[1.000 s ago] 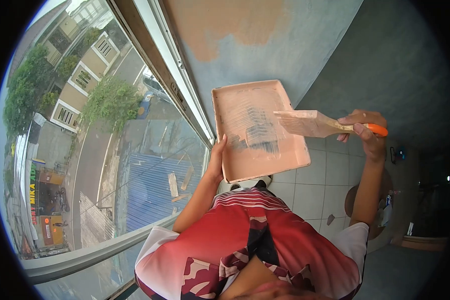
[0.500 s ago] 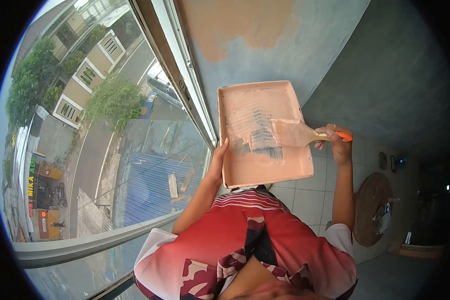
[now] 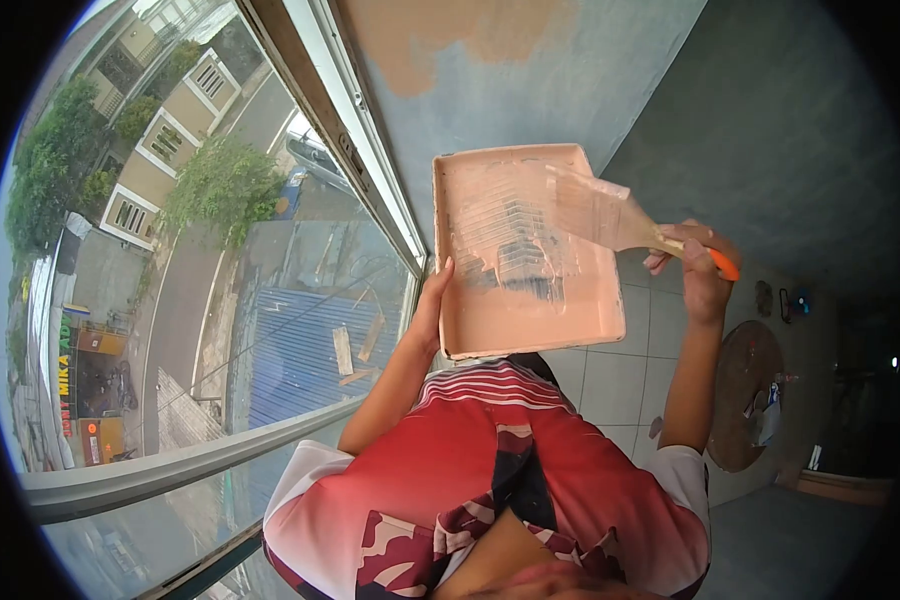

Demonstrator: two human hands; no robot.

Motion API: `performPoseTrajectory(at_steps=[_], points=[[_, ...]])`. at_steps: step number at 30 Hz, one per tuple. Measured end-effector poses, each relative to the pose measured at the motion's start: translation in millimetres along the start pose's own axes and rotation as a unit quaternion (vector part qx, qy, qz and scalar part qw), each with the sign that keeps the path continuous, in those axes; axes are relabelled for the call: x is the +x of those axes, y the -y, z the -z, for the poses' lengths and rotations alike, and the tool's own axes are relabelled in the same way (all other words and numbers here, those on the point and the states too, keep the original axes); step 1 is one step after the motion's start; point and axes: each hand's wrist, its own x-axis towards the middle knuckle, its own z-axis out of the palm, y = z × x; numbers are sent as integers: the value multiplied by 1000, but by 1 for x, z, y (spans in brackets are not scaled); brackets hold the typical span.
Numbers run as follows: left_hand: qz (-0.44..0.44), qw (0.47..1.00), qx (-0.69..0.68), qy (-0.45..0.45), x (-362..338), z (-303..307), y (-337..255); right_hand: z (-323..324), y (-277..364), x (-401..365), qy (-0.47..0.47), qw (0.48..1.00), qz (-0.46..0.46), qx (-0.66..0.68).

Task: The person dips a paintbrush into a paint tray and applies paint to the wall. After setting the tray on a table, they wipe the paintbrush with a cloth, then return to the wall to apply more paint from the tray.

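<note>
My left hand [image 3: 433, 305] grips the left edge of a paint tray [image 3: 592, 325], thumb over the rim. Peach paint coats the tray, with a grey ribbed patch showing through in the middle. In my right hand [image 3: 705, 268] is a wide paintbrush [image 3: 625, 222] with an orange-tipped handle, my fingers wrapped round it. Its bristles, loaded with peach paint, point up and left and overlap the tray's right upper part in this view.
Ahead stands a grey wall [image 3: 530, 95] partly covered in peach paint [image 3: 450, 40]. A window frame [image 3: 355, 120] runs along my left, with a street outside. A round brown table [image 3: 745, 395] with small things on it stands to the right on the tiled floor [image 3: 615, 385].
The paintbrush has moved up and to the right from the tray's middle and tilted, its bristles now angled up-left. The tray sits slightly higher in view.
</note>
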Motion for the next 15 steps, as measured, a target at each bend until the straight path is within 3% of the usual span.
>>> performPoseTrajectory(at_steps=[1,4,5,9,12,15], points=[[5,1000,-10,6,2,1,1,4,18,8,-14,998,62,6],[-11,1000,2,-3,1,-4,4,15,30,5,-32,991,127,37],[-18,1000,1,-2,0,-4,5,9,24,1,-31,992,115,35],[-52,999,-3,-9,0,-6,14,-15,-63,-30,94,991,-78,-53],[-72,997,-6,-8,-5,-17,18,-5,-49,-27,75,995,-63,4],[-79,997,-8,-24,-11,-21,34,20,18,-2,29,995,91,-3]])
